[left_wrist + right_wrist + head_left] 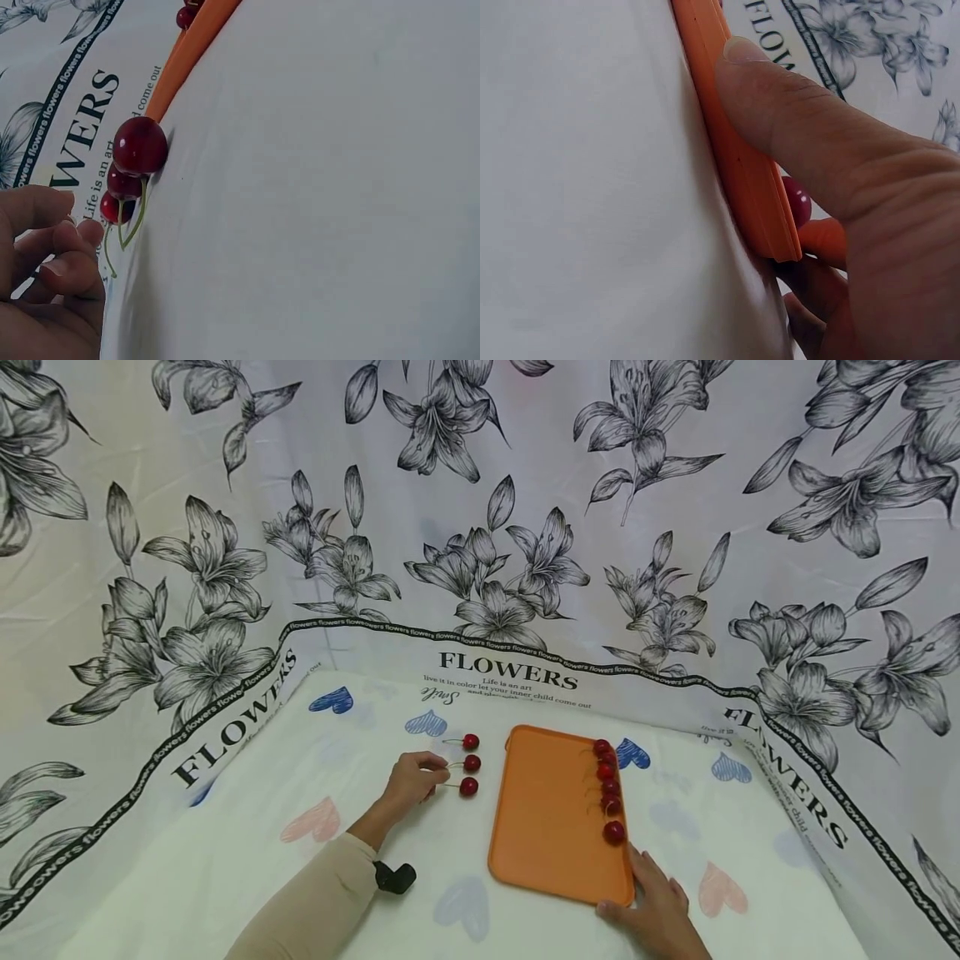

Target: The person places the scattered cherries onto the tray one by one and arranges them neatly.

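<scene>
Three red cherries (471, 763) with green stems lie in a column left of an orange tray (551, 810); the left wrist view shows the nearest cherry (140, 146) large. My left hand (412, 785) is beside their stem ends, fingers loosely bent. In the left wrist view the stems hang apart from the fingertips (64, 262), and no held thing shows. My right hand (656, 902) holds the tray's near right corner, thumb (780, 97) against the front rim and fingers along the right side. Several cherries (609, 787) line the tray's right edge.
A white cloth (390, 918) printed with hearts covers the surface. Behind it and at the sides rises a flower-printed curtain (495, 560) with a black lettered band. A black strap piece (394, 877) sits at the left wrist.
</scene>
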`<state>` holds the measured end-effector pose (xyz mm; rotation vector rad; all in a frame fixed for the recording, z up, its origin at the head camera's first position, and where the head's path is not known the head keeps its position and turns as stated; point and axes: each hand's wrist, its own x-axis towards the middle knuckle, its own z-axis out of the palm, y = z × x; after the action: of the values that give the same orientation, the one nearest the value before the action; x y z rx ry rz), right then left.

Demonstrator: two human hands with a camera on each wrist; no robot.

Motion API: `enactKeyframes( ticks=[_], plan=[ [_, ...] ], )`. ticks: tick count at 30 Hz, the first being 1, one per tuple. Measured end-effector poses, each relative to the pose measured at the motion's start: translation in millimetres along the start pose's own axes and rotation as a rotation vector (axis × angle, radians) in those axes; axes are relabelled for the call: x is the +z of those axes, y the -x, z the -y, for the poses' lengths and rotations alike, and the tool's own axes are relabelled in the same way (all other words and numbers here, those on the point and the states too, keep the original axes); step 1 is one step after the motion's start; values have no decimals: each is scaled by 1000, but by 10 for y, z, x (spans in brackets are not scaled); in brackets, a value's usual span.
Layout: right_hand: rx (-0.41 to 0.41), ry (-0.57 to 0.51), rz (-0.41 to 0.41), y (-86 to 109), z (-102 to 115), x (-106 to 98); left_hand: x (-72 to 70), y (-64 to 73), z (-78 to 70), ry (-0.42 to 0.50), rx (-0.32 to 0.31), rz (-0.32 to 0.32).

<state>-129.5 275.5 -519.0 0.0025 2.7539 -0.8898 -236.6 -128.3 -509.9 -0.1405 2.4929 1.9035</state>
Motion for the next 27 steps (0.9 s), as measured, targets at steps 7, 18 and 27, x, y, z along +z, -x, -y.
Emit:
enactKeyframes(
  ticks=[7, 18, 27],
  plan=[
    [10, -6, 8, -13, -2, -20, 36, -10, 84, -68, -18, 37],
    [2, -23, 4, 6, -16, 17, 68, -19, 153, -104, -4, 39],
    [34, -14, 13, -28, -15, 0, 106, -33, 150, -284, 100, 100]
  ],
)
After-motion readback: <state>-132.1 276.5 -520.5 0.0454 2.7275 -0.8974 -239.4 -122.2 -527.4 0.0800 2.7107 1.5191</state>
